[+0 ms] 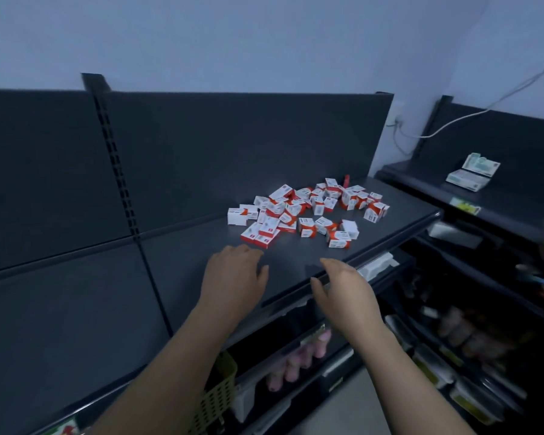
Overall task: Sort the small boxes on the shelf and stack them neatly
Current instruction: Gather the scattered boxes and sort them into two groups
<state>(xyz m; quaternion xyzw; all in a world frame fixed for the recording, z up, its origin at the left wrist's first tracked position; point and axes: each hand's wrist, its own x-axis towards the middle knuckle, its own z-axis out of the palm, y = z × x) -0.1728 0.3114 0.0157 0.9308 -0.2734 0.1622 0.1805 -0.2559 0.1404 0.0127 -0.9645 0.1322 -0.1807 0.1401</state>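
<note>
Here, left hand and right hand empty, fingers loose, near the small boxes.

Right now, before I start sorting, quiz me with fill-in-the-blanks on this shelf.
1. The small boxes on the shelf are white and ____.
2. The left hand and right hand each hold ____.
3. The green-and-white packs lie to the boxes' ____.
Missing: red; nothing; right.
</note>
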